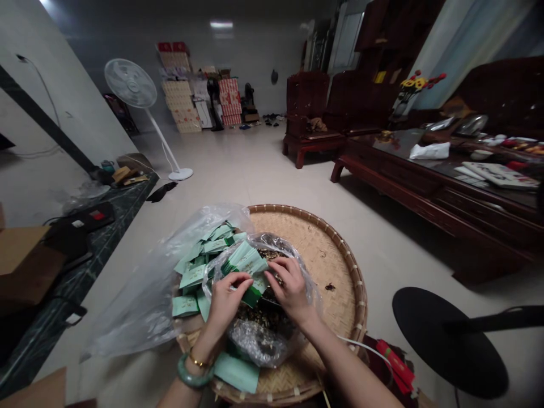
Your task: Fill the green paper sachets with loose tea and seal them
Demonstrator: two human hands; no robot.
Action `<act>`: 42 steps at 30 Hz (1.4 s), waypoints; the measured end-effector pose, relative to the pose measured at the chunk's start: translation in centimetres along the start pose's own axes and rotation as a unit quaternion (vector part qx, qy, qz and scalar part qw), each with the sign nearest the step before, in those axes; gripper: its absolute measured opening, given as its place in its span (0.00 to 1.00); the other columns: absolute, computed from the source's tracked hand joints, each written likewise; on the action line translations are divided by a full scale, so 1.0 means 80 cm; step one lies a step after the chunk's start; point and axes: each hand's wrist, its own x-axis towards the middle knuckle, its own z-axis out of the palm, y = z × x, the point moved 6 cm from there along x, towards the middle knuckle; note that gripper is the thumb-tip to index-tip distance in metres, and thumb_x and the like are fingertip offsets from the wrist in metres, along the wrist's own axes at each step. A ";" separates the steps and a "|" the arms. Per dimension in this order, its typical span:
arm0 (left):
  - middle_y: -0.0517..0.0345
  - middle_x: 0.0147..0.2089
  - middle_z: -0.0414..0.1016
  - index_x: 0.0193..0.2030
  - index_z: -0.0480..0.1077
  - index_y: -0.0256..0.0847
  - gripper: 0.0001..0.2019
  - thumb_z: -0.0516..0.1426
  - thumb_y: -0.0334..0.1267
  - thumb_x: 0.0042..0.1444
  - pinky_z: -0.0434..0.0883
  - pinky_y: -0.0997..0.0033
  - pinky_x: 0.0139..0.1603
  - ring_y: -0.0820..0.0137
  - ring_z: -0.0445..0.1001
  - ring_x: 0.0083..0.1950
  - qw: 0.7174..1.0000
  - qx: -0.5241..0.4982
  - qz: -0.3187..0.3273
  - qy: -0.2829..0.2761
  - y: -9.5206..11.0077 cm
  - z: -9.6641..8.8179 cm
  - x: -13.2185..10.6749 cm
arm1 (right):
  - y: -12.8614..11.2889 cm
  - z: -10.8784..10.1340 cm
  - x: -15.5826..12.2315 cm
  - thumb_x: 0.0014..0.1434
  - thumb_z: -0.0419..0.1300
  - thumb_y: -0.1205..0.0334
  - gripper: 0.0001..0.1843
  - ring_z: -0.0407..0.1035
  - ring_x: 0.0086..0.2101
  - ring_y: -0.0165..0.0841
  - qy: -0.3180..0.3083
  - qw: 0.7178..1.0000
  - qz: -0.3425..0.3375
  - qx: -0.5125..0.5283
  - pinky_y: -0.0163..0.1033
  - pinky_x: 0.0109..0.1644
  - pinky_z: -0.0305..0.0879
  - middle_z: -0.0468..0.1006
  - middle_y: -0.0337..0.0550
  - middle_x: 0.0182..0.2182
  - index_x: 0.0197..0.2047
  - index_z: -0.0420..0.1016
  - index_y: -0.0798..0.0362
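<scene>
My left hand [227,297], with a jade bangle [193,371] and a gold-coloured bracelet at its wrist, has thumb and fingertips pinched at a light green sachet [259,281] with a dark green end. On the sachet's other side, my right hand [291,286] pinches near its edge with thumb and index finger. Just behind lies a fanned stack of green sachets [244,258]. Beneath my hands is an open clear plastic bag [259,343] containing dark, loose dried bits [255,317]. More green sachets [193,275] are heaped at the left.
Everything rests on a round woven bamboo tray [335,243]. A large clear plastic bag [140,300] spreads over its left side. A black round stand base [446,340] is at right, a dark wooden table [408,192] beyond. A white fan [164,141] stands back left.
</scene>
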 end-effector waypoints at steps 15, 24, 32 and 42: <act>0.56 0.35 0.69 0.34 0.73 0.40 0.07 0.55 0.36 0.59 0.69 0.69 0.41 0.68 0.71 0.39 0.989 0.025 0.143 -0.036 0.024 0.005 -0.010 | 0.040 0.049 -0.043 0.45 0.69 0.49 0.21 0.71 0.33 0.32 -0.315 0.757 0.391 0.419 0.39 0.42 0.67 0.78 0.40 0.31 0.38 0.79 0.56; 0.47 0.49 0.71 0.46 0.69 0.40 0.11 0.55 0.42 0.59 0.65 0.57 0.53 0.58 0.65 0.54 0.952 0.162 0.247 -0.084 0.029 0.017 -0.015 | 0.053 0.075 -0.071 0.47 0.68 0.45 0.26 0.70 0.35 0.32 -0.276 0.604 0.489 0.566 0.38 0.40 0.67 0.78 0.45 0.36 0.42 0.76 0.56; 0.49 0.56 0.73 0.60 0.64 0.43 0.24 0.58 0.36 0.56 0.58 0.55 0.52 0.53 0.63 0.56 0.882 0.310 0.325 -0.142 0.027 0.029 -0.026 | 0.042 0.069 -0.063 0.47 0.67 0.42 0.24 0.68 0.32 0.31 -0.271 0.660 0.438 0.547 0.36 0.40 0.63 0.78 0.42 0.32 0.35 0.77 0.56; 0.46 0.57 0.73 0.58 0.65 0.41 0.22 0.58 0.34 0.55 0.56 0.52 0.52 0.49 0.61 0.61 0.881 0.326 0.316 -0.131 0.025 0.028 -0.040 | 0.019 0.050 -0.060 0.62 0.47 0.40 0.28 0.71 0.43 0.39 -0.335 0.633 0.465 0.521 0.44 0.46 0.67 0.79 0.51 0.36 0.41 0.76 0.56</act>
